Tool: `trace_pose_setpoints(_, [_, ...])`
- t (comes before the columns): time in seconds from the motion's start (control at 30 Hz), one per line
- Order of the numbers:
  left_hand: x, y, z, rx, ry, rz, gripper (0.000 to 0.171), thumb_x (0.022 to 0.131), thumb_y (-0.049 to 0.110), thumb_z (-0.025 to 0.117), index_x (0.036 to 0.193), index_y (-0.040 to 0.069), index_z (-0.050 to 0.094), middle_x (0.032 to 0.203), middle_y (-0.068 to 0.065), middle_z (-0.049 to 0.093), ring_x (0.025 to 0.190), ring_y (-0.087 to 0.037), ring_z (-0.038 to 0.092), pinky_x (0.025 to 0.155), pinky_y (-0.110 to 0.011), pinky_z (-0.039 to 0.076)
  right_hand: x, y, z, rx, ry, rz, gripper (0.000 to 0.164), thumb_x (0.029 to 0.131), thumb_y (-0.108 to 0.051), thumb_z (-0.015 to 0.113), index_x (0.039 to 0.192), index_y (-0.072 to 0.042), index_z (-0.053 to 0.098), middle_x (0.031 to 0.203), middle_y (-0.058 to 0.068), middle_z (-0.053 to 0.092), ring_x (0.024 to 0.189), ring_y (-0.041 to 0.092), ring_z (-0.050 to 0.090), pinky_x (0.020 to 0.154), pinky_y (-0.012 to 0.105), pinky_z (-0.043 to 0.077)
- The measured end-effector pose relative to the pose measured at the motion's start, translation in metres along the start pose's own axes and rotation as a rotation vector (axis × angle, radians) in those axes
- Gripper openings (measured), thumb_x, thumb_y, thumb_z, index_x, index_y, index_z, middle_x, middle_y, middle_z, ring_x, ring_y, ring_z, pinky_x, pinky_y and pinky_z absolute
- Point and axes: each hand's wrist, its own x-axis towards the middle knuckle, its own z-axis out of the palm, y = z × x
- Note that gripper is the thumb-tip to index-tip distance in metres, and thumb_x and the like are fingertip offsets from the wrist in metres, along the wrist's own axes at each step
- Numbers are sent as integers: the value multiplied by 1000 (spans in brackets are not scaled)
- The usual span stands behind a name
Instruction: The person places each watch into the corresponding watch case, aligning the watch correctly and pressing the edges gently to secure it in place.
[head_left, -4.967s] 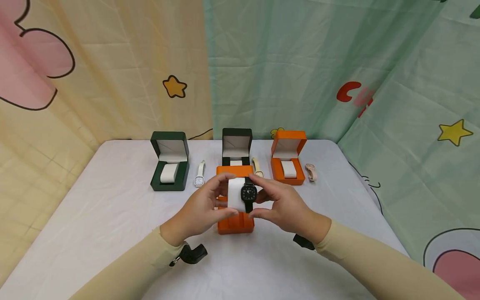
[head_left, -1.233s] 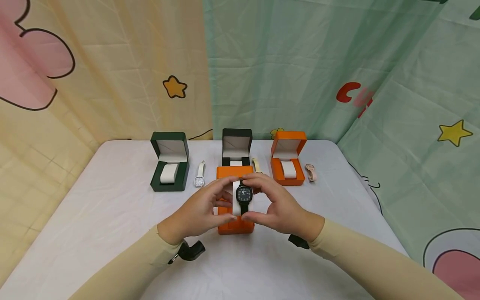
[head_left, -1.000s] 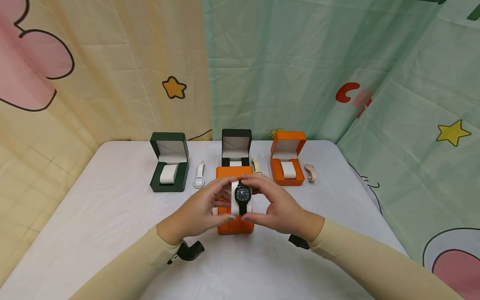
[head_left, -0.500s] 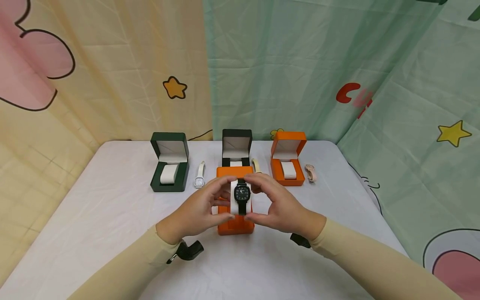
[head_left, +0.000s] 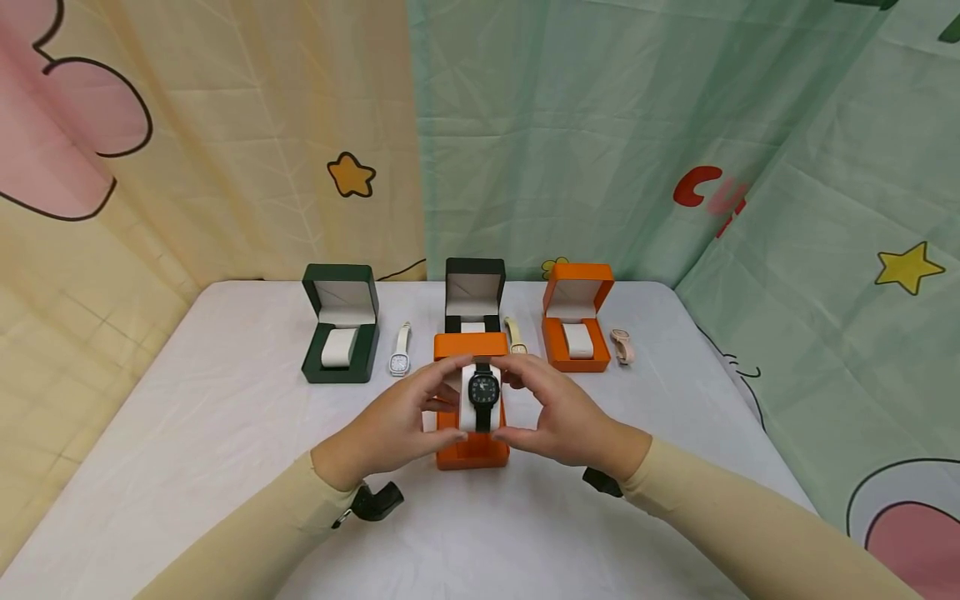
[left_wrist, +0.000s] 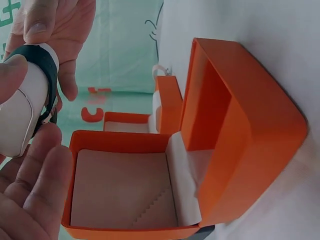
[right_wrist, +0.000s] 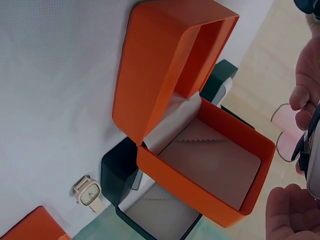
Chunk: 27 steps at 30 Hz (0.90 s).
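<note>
A black wristwatch [head_left: 483,389] with a dark strap is wrapped round a white watch cushion [head_left: 467,410], held up in the head view. My left hand [head_left: 396,419] grips the cushion from the left, thumb below and fingers above. From the other side my right hand [head_left: 564,410] pinches the strapped cushion at its top and bottom edges. Below them stands an orange watch box [head_left: 472,454], lid raised. In the left wrist view, the strap loops over the cushion [left_wrist: 19,117], near the right hand's thumb. The right wrist view shows only a sliver of watch and cushion.
Behind stand a green box [head_left: 363,358], a dark box [head_left: 475,267] and another orange box [head_left: 558,354], lids up with white cushions inside. Beside them lie a white watch [head_left: 399,362], a cream watch [head_left: 513,330] and a pink watch [head_left: 622,345].
Since five seconds ago the black watch has shifted from the cushion's right edge to near its middle. The right hand has moved slightly left; the last half second shows little movement.
</note>
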Motion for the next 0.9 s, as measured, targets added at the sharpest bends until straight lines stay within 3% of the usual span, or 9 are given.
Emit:
trace_pose_setpoints(0.17, [-1, -6, 1, 48, -21, -50, 87, 89, 9, 84, 161, 12, 36, 144, -4, 60, 114, -14, 67, 106, -38, 57, 0, 5, 5, 5, -22, 18, 82, 84, -21, 92, 152, -9, 49, 149, 2, 57, 126, 21, 61, 109, 39, 55])
trace_pose_setpoints(0.47, [-2, -16, 6, 125, -35, -139, 83, 90, 18, 85, 159, 14, 40, 135, -2, 65, 113, -22, 69, 102, -39, 59, 1, 14, 14, -44, -65, 59, 81, 85, -24, 91, 152, -4, 50, 145, 3, 58, 125, 21, 61, 106, 38, 57])
trace_pose_setpoints(0.7, [-2, -21, 9, 193, -16, -127, 81, 88, 21, 87, 156, 16, 44, 148, 0, 55, 115, -21, 64, 98, -44, 60, 1, 18, 19, -83, -84, 86, 80, 86, -28, 90, 152, -6, 50, 148, 6, 56, 125, 25, 62, 105, 40, 57])
trace_pose_setpoints(0.9, [-2, -25, 11, 230, -10, -141, 82, 88, 23, 88, 156, 17, 44, 150, -1, 51, 112, -22, 60, 90, -38, 59, 2, 22, 23, -90, -114, 145, 80, 87, -30, 89, 153, -8, 50, 149, 6, 55, 126, 26, 62, 105, 40, 57])
